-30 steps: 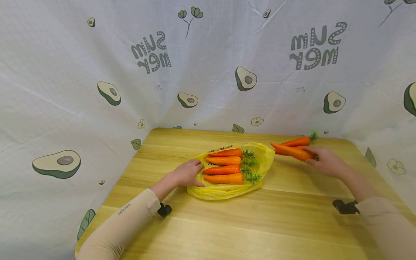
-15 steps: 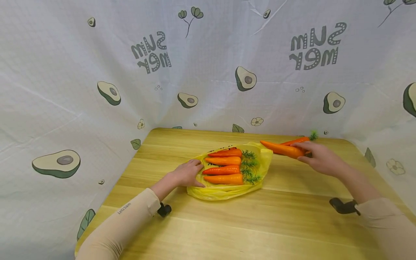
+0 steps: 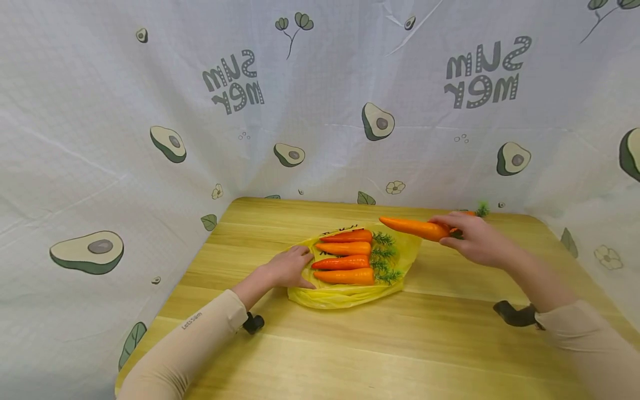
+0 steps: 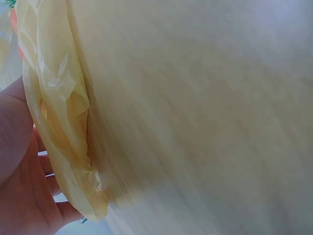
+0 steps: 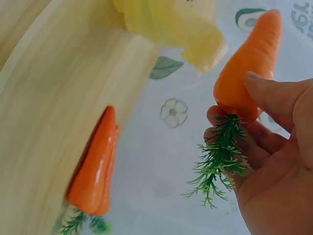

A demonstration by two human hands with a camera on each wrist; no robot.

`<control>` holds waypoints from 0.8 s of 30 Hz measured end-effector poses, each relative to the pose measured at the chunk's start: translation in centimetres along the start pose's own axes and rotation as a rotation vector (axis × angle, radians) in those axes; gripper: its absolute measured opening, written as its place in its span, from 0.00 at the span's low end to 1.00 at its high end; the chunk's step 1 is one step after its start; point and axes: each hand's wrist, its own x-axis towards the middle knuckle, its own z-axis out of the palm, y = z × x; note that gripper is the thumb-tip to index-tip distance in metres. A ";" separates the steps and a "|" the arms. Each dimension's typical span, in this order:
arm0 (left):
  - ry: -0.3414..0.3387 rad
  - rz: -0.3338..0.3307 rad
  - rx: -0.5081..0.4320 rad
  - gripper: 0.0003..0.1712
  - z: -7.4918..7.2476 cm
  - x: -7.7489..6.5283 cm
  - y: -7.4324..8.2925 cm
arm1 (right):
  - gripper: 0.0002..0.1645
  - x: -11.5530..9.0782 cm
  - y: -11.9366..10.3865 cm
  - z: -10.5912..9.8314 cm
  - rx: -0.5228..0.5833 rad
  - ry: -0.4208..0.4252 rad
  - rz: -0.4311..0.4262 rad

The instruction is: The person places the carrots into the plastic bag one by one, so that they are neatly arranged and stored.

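My right hand grips an orange carrot near its leafy end, thumb on one side and fingers on the other. The carrot is raised just beyond the right end of a yellow plastic bag, its tip pointing left. Several orange carrots lie side by side in the bag, green tops to the right. My left hand rests on the bag's left end, thumb and fingers spread apart. In the left wrist view the plastic covers its fingertips.
Two more carrots lie together at the table's far right; my right hand mostly hides them in the head view. A white curtain printed with avocados hangs behind the wooden table.
My right hand has lifted the carrot off the pile at the right and carried it left toward the bag. The left hand and the carrots in the bag have stayed put.
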 end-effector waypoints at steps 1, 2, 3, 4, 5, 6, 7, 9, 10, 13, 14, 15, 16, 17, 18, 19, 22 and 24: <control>0.000 0.001 0.001 0.52 0.0 0.0 0.0 | 0.27 0.1 -0.3 0.1 0.004 -0.009 -0.003; 0.001 0.002 0.000 0.52 0.0 0.0 0.0 | 0.28 0.2 -0.5 0.2 0.008 -0.015 -0.007; 0.001 0.004 0.001 0.52 0.0 -0.1 0.0 | 0.28 0.3 -0.8 0.4 0.014 -0.023 -0.008; 0.000 0.004 0.000 0.52 0.0 -0.1 0.0 | 0.28 0.4 -1.1 0.5 0.018 -0.027 -0.011; 0.000 0.003 -0.002 0.52 0.0 -0.1 0.1 | 0.28 0.6 -1.3 0.6 0.021 -0.031 -0.013; -0.001 0.001 -0.003 0.52 0.0 -0.1 0.1 | 0.28 0.7 -1.6 0.8 0.025 -0.034 -0.014; -0.003 -0.001 -0.006 0.52 0.0 -0.2 0.1 | 0.28 0.8 -1.8 0.9 0.027 -0.040 -0.014; -0.005 -0.003 -0.012 0.52 0.0 -0.2 0.2 | 0.28 1.1 -2.4 1.2 0.038 -0.055 -0.013; -0.008 -0.004 -0.008 0.52 0.0 -0.2 0.2 | 0.28 1.3 -2.7 1.3 0.043 -0.064 -0.013; -0.007 0.003 -0.012 0.52 0.0 -0.2 0.2 | 0.29 2.0 -3.5 1.7 0.056 -0.099 -0.008; -0.009 0.004 -0.008 0.52 0.0 -0.2 0.2 | 0.29 2.2 -3.8 1.8 0.059 -0.109 -0.007; -0.011 0.005 -0.005 0.52 0.0 -0.2 0.2 | 0.29 2.4 -4.1 2.0 0.061 -0.119 -0.008; -0.012 0.006 -0.001 0.52 -0.1 -0.2 0.2 | 0.29 2.6 -4.4 2.1 0.064 -0.127 -0.007; -0.014 0.006 0.000 0.52 -0.1 -0.2 0.2 | 0.29 2.8 -4.6 2.2 0.063 -0.132 -0.009; -0.016 0.005 0.002 0.52 -0.2 -0.2 0.2 | 0.29 3.0 -4.8 2.3 0.065 -0.136 -0.011; -0.016 0.004 0.009 0.52 -0.2 -0.3 0.3 | 0.29 3.2 -5.0 2.4 0.062 -0.137 -0.014; -0.020 0.004 0.012 0.52 -0.3 -0.4 0.3 | 0.29 3.8 -5.6 2.8 0.059 -0.138 -0.034; -0.022 0.002 0.013 0.52 -0.3 -0.5 0.3 | 0.28 4.2 -6.1 3.0 0.061 -0.138 -0.047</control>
